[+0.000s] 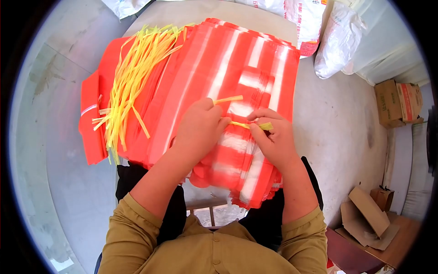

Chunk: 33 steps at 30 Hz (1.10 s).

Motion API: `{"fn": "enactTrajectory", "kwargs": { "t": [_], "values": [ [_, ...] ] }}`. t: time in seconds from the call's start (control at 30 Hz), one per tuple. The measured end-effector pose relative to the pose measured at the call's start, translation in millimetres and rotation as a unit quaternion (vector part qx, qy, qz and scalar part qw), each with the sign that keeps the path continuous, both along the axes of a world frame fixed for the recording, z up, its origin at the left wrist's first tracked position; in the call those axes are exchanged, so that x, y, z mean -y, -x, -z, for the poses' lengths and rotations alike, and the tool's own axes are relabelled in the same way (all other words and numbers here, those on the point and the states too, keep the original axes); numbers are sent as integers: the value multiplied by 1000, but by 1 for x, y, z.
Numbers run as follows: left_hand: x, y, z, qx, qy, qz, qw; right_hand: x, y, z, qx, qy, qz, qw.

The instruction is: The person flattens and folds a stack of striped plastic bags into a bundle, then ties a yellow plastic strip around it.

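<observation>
My left hand [199, 127] pinches a yellow plastic strip [240, 124], one end of which sticks out above the fingers. At its other end, my right hand [275, 140] grips the strip between thumb and fingers, with a short tail past the thumb. The strip runs across a narrow folded bundle of red-and-white plastic [237, 160]; whether it passes underneath is hidden. Beneath the bundle lies a thick stack of red-and-white striped plastic sheets or bags [200, 64]. Many loose yellow strips [137, 73] are heaped on the stack's left side.
Folded red plastic [90, 119] lies at the far left. White printed sacks [305, 23] and a white plastic bag [337, 41] are at the back right. Cardboard boxes [398, 104] stand by the right wall, and an opened carton [367, 219] lies at the lower right.
</observation>
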State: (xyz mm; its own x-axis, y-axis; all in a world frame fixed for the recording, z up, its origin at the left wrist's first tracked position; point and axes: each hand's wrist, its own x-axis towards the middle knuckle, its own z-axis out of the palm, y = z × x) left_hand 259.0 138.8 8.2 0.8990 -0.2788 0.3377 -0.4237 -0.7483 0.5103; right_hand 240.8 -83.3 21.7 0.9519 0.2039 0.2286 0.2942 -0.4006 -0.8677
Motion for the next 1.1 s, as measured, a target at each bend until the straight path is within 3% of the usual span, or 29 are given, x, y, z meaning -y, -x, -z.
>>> {"fn": "enactTrajectory", "kwargs": {
  "t": [0.2, 0.3, 0.43, 0.6, 0.73, 0.8, 0.83, 0.9, 0.97, 1.03, 1.1],
  "values": [
    [0, 0, 8, 11, 5, 0, 1000, -8, -6, -9, -130, 7, -62, 990],
    [-2, 1, 1, -3, 9, -16, 1000, -11, -8, -8, -192, 2, 0, 981],
    [-6, 0, -4, 8, 8, -15, 1000, -13, -11, -7, -171, 66, 3, 983],
    [-1, 6, -18, 6, 111, 75, 991, -27, -6, -18, -152, 160, 19, 975],
    [7, 13, -16, -10, 152, 146, 978, -33, 0, 0, -31, 188, 25, 981],
    [9, 23, -26, -30, 191, 131, 972, -34, 1, 3, 12, 182, 27, 983],
    [10, 27, -31, -39, 210, 123, 969, -33, 1, 1, -25, 172, 28, 984],
    [6, 28, -27, 84, 237, 42, 967, -33, 1, -7, -97, 150, 31, 983],
    [3, 26, -23, 126, 276, -5, 953, -32, 0, -15, -133, 142, 23, 981],
    [1, 19, -17, 86, 332, -16, 939, -30, 0, -13, -118, 119, 10, 986],
    [0, 8, -15, 85, 183, 39, 979, -27, 1, 0, -54, 79, -8, 995]
  ]
}}
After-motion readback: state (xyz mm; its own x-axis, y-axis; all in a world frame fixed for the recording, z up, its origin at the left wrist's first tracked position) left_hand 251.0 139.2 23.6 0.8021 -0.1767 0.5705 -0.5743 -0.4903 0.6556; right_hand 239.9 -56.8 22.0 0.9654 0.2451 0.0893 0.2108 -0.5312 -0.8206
